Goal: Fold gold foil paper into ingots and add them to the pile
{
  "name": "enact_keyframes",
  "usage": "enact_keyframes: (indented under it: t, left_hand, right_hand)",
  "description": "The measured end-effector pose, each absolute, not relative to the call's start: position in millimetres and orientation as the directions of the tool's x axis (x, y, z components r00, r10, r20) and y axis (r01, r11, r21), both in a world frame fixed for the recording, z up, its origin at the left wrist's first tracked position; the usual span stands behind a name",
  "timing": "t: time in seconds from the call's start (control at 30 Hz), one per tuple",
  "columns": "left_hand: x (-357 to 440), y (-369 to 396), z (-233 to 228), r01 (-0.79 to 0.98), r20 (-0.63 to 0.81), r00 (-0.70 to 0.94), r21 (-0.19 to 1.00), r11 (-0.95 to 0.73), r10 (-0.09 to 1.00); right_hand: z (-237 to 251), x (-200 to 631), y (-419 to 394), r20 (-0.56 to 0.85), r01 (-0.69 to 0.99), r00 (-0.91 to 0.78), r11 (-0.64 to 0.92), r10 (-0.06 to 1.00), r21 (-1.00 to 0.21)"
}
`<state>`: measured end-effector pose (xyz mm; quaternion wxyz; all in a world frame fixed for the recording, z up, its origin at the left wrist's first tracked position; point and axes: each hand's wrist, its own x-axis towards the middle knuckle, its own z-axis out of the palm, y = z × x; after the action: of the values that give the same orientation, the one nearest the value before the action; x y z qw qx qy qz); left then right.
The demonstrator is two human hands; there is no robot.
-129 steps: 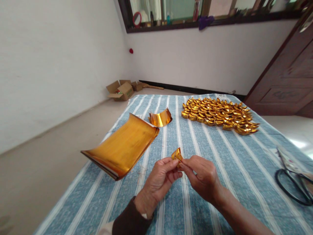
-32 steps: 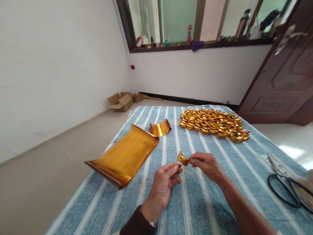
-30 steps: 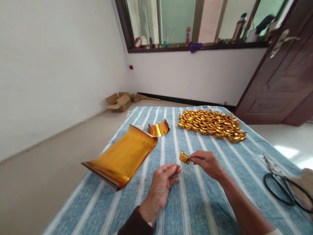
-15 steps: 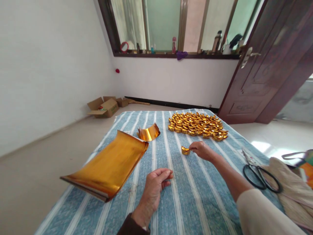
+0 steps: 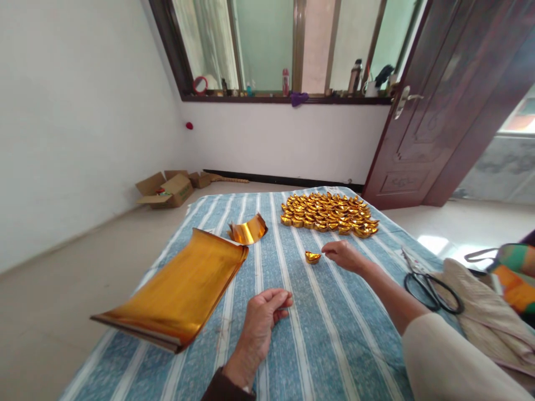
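Observation:
A single folded gold paper ingot (image 5: 312,257) sits on the striped cloth. Just to its right is my right hand (image 5: 343,256), fingertips drawn together and a small gap away from the ingot. My left hand (image 5: 265,320) hovers nearer to me over the cloth, thumb and fingers closed in a pinch with nothing showing between them. To its left lies a stack of large gold paper sheets (image 5: 175,289), with curled edges. Beyond that stack rests a smaller curved bundle of gold paper strips (image 5: 249,229). Many finished ingots (image 5: 330,213) stand in close rows at the far right.
Black-handled scissors (image 5: 432,289) lie at the right beside a beige cloth (image 5: 480,306). The blue and white striped cloth (image 5: 309,340) covers the surface. Open cardboard boxes (image 5: 167,189) stand on the floor at back left; a brown door (image 5: 422,122) is at right.
My right hand has let go of the gold paper ingot and drawn slightly away to its right. My left hand keeps its pinch. The whole view has shifted slightly.

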<state>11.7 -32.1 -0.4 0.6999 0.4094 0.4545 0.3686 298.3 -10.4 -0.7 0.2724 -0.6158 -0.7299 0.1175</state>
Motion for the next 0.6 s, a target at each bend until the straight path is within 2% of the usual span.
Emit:
enact_keyframes:
  t: [0.6]
  left_hand:
    - [9.2,-32.4,-1.6,-0.115,-0.343,0.338,0.909,0.400,0.877]
  right_hand:
    - [-7.3,285.0,2.1,0.235,0.863,-0.161,0.252,0.959,-0.438]
